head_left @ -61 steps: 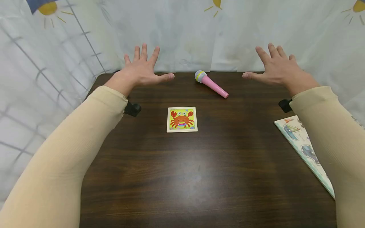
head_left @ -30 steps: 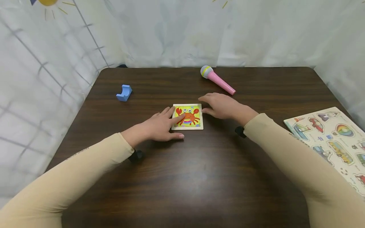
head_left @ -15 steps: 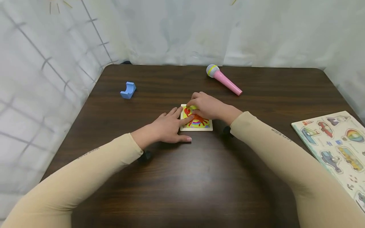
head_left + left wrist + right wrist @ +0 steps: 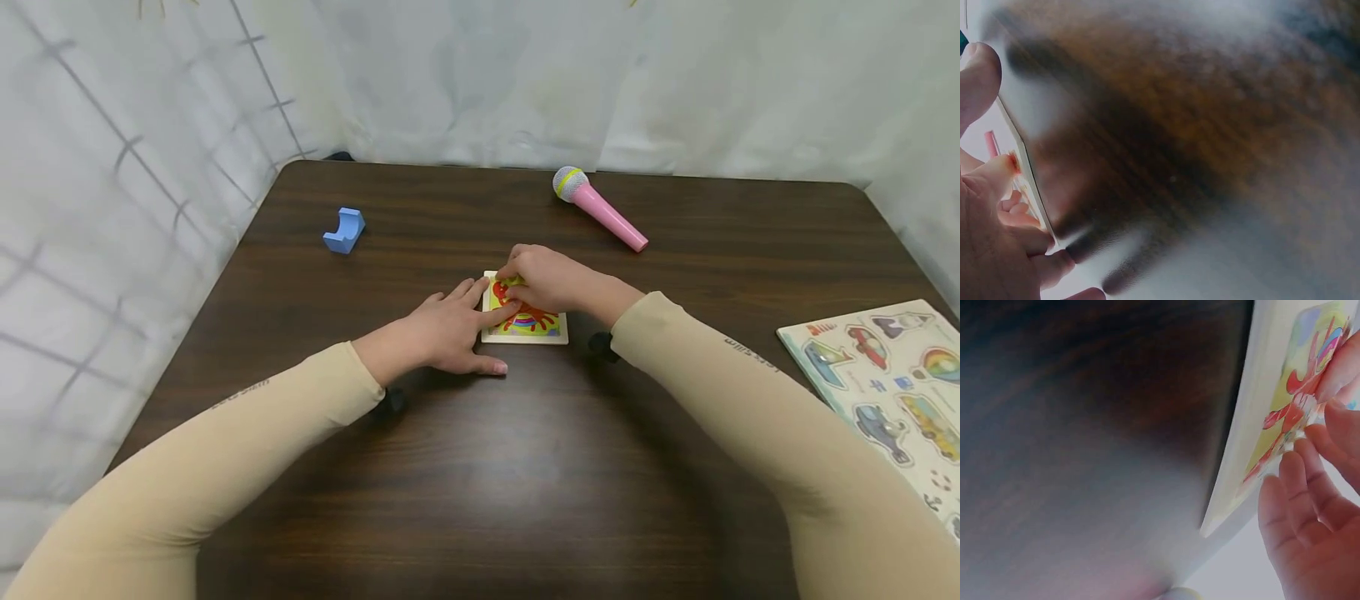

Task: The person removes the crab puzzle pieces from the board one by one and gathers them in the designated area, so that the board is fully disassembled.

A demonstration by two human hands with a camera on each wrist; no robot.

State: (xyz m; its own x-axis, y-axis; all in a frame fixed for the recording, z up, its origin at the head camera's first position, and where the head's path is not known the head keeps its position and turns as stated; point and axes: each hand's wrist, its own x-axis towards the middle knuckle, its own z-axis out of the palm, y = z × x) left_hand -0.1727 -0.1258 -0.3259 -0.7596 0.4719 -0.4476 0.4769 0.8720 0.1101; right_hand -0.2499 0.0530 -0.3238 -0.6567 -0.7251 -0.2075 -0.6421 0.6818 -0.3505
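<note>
A small square crab puzzle (image 4: pixel 525 338) with a pale wooden frame lies on the dark table. My left hand (image 4: pixel 450 333) rests at its left side, fingers spread, the index finger lying across the picture and the thumb on the table below. From the right, my right hand (image 4: pixel 551 279) reaches over the puzzle's upper part with bent fingers. In the right wrist view, the right hand's thumb and index fingertips come close together at the crab picture (image 4: pixel 1294 415), near the left index finger. I cannot tell whether a piece is between them.
Behind the hands lies a pink toy microphone (image 4: pixel 603 212) with a silver head. A blue cradle-shaped block (image 4: pixel 345 231) sits toward the back left. At the right is a large vehicle picture puzzle board (image 4: pixel 870 367). White curtains (image 4: pixel 480 83) hang beyond the wooden table (image 4: pixel 495 500).
Both hands came down from raised, spread positions to the crab puzzle. The left settled first; the right then moved left over the picture. The view shifted slightly, and the blue block came into sight.
</note>
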